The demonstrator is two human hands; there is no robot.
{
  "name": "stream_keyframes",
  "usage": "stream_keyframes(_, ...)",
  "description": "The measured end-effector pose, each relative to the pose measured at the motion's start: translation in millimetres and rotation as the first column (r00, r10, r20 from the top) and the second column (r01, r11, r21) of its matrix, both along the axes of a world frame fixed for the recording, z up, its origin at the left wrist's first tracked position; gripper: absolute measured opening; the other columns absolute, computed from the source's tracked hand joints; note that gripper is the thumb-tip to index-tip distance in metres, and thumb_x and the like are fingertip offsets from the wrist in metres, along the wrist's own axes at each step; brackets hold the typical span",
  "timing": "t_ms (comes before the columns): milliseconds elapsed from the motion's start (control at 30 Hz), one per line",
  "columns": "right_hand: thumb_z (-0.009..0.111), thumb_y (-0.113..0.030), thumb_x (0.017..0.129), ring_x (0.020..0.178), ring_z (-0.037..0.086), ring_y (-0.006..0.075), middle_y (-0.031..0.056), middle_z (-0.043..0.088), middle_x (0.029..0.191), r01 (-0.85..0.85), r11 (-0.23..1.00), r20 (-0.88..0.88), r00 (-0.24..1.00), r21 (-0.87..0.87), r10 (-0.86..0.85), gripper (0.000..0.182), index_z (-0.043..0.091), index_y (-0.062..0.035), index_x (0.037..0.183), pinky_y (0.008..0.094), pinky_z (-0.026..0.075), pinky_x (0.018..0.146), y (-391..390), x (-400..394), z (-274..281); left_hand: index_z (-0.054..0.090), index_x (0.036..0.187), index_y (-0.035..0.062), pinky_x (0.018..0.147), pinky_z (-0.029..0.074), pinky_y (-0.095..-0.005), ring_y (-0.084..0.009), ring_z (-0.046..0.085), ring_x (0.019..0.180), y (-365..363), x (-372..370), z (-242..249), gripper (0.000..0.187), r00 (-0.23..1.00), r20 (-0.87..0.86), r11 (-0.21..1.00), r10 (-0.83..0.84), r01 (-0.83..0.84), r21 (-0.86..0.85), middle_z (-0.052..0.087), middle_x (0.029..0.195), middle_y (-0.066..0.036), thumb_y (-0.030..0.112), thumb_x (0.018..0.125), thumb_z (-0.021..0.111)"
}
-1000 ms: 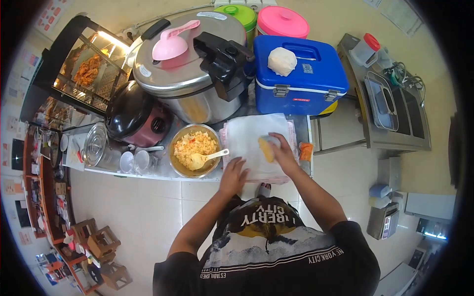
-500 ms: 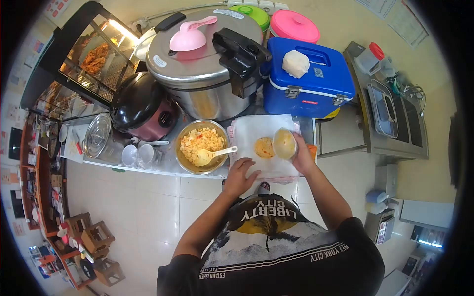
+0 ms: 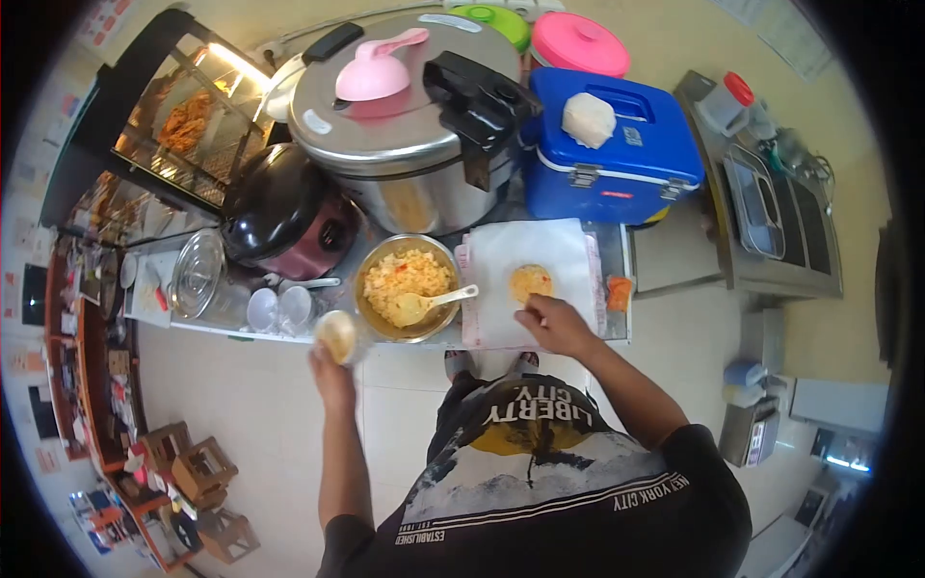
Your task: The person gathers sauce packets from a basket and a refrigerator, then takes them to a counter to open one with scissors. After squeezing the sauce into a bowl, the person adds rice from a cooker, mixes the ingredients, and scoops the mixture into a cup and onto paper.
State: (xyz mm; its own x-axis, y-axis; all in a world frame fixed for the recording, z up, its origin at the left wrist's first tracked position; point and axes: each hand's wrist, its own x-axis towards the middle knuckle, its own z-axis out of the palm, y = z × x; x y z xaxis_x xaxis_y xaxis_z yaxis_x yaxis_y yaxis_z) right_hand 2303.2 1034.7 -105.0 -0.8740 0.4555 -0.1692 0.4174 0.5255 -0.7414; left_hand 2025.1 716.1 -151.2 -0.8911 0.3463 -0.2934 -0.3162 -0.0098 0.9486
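Note:
My left hand (image 3: pixel 332 374) is closed round a small clear plastic cup (image 3: pixel 339 336) with yellowish residue inside. It is tilted and somewhat blurred, at the counter's front edge left of the metal bowl (image 3: pixel 409 336). Yellow-orange rice (image 3: pixel 395 275) fills the bowl, and a cream rice paddle (image 3: pixel 453 296) rests in it. On white wrapping paper (image 3: pixel 491 246) lies a small flat mound of the same rice (image 3: pixel 532 281). Right at its lower edge is my right hand (image 3: pixel 557 325), fingers curled together; what they pinch, if anything, is hidden.
Two plastic cups (image 3: pixel 262 309) stand left of the bowl. Behind are a dark red rice cooker (image 3: pixel 289 207), a large steel cooker (image 3: pixel 385 144) and a blue cooler box (image 3: pixel 617 144) with a white wrapped bundle (image 3: pixel 589 120) on top. An orange packet (image 3: pixel 619 292) lies right of the paper.
The cup has passed from my right hand to my left, which has moved left past the bowl. My right hand has come in to the rice mound, its fingers now curled.

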Motion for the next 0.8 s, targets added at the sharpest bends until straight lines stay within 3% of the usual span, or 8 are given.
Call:
stream_keyframes(33, 0.064, -0.03, 0.094, 0.08, 0.063, 0.0335, 0.0136, 0.065, 0.084, 0.081, 0.992, -0.014, 0.997, 0.101, -0.08, 0.027, 0.063, -0.0038, 0.09, 0.042, 0.049, 0.076, 7.9, 23.1, -15.9, 0.044, 0.133, -0.0047, 0.091, 0.054, -0.0394, -0.0291, 0.061, 0.117, -12.3, -18.1, -15.5, 0.058, 0.982, -0.175, 0.958, 0.067, -0.112, -0.265, 0.054, 0.133, -0.022, 0.046, 0.106, 0.041)
stream_keyframes(167, 0.077, -0.023, 0.082, 0.097, 0.06, 0.0293, 0.007, 0.065, 0.093, 0.08, 0.907, -0.143, 0.989, 0.413, -0.023, 0.015, 0.071, -0.0102, 0.085, 0.0436, 0.046, 0.085, 13.9, 87.0, -55.3, 0.049, 0.126, -0.0105, 0.087, 0.052, -0.0437, -0.0354, 0.062, 0.106, 1.7, -66.0, -64.2, 0.065, 0.936, -0.303, 0.786, 0.179, -0.321, -0.528, 0.059, 0.12, -0.028, 0.05, 0.103, 0.048)
stream_keyframes(233, 0.079, -0.025, 0.079, 0.102, 0.058, 0.0287, 0.0051, 0.064, 0.098, 0.085, 0.92, -0.156, 0.987, 0.382, -0.027, 0.015, 0.073, -0.0122, 0.084, 0.0428, 0.045, 0.088, 16.5, 93.7, -67.0, 0.051, 0.122, -0.0136, 0.087, 0.051, -0.0468, -0.0417, 0.062, 0.099, 15.0, -65.8, -58.0, 0.065, 0.901, -0.411, 0.648, 0.135, -0.395, -0.651, 0.061, 0.11, -0.032, 0.048, 0.102, 0.05)
stream_keyframes(367, 0.082, -0.021, 0.075, 0.092, 0.06, 0.0267, 0.0049, 0.066, 0.088, 0.047, 0.946, -0.112, 0.994, 0.322, -0.011, 0.013, 0.075, -0.0114, 0.079, 0.0394, 0.046, 0.085, 27.1, 86.5, -77.0, 0.054, 0.121, -0.0111, 0.089, 0.046, -0.0481, -0.0414, 0.056, 0.1, 34.2, -24.6, -23.0, 0.054, 0.706, -0.681, 0.55, 0.194, -0.653, -0.521, 0.057, 0.112, -0.026, 0.039, 0.102, 0.051)
stream_keyframes(433, 0.081, -0.02, 0.076, 0.088, 0.062, 0.0263, 0.0054, 0.068, 0.084, 0.009, 0.973, -0.072, 0.997, 0.229, 0.008, 0.011, 0.075, -0.0108, 0.08, 0.0392, 0.046, 0.083, 34.1, 86.0, -83.5, 0.055, 0.116, -0.0082, 0.087, 0.045, -0.0466, -0.0381, 0.055, 0.099, 52.6, 23.2, -17.9, 0.041, 0.439, -0.882, 0.688, -0.175, -0.586, -0.428, 0.055, 0.113, -0.023, 0.029, 0.099, 0.059)
stream_keyframes(500, 0.078, -0.023, 0.079, 0.085, 0.063, 0.0263, 0.0051, 0.069, 0.082, -0.04, 0.99, -0.06, 0.997, 0.133, 0.048, 0.012, 0.075, -0.0115, 0.081, 0.0394, 0.046, 0.082, 49.3, 86.8, -93.1, 0.059, 0.104, -0.0013, 0.083, 0.046, -0.0443, -0.0363, 0.056, 0.092, 94.9, 90.4, 6.4, 0.018, 0.412, -0.872, 0.961, -0.262, 0.024, -0.277, 0.058, 0.099, -0.018, 0.007, 0.089, 0.064)
stream_keyframes(567, 0.077, -0.024, 0.081, 0.084, 0.064, 0.0272, 0.0064, 0.07, 0.083, -0.076, 0.99, -0.049, 0.995, 0.122, 0.082, 0.013, 0.075, -0.0114, 0.081, 0.0398, 0.046, 0.082, 55.9, 87.1, -94.0, 0.062, 0.103, -0.0006, 0.078, 0.048, -0.0446, -0.0381, 0.059, 0.09, 141.0, 136.5, 9.6, 0.017, 0.469, -0.677, 0.788, -0.567, 0.548, -0.28, 0.06, 0.095, -0.019, -0.001, 0.086, 0.062)
stream_keyframes(800, 0.065, -0.028, 0.092, 0.091, 0.064, 0.0352, 0.0139, 0.069, 0.089, -0.126, 0.984, 0.173, 0.98, 0.126, 0.103, 0.02, 0.071, -0.0084, 0.089, 0.0491, 0.049, 0.081, 63.9, 73.4, -83.0, 0.07, 0.108, 0.0064, 0.091, 0.043, -0.0452, -0.0321, 0.059, 0.105, 199.0, 153.1, -42.7, 0.032, 0.157, -0.598, 0.594, -0.786, 0.459, -0.661, 0.065, 0.107, -0.012, 0.029, 0.085, 0.072)
